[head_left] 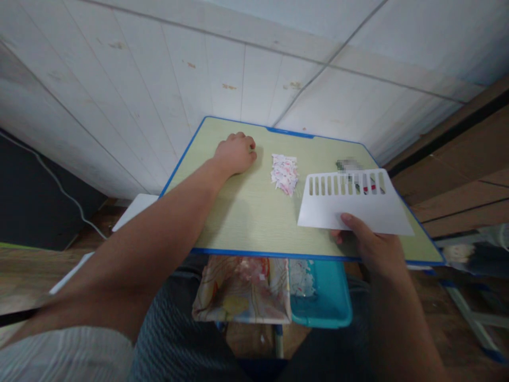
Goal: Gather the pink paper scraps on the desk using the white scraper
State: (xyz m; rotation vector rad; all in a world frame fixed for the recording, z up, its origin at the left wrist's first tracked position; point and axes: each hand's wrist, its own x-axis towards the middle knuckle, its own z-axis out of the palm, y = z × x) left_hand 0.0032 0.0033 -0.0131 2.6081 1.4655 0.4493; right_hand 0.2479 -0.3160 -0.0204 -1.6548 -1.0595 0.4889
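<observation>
My right hand [368, 239] grips the lower edge of a white card with a row of slots [353, 209], thumb on top and fingers beneath. The card is held over the right part of the table. My left hand [237, 153] rests at the table's back left with its fingers curled in; what they hold, if anything, is hidden. A loose pile of small white and pink paper strips [284, 174] lies on the table between my hands, just left of the card.
The small table [246, 223] has a pale green top and blue edging, against a white panelled wall [222, 69]. Below its front edge are a cloth-lined container [242, 307] and a turquoise bin [330, 297] with white bits inside. A blurred item [349, 164] lies behind the card.
</observation>
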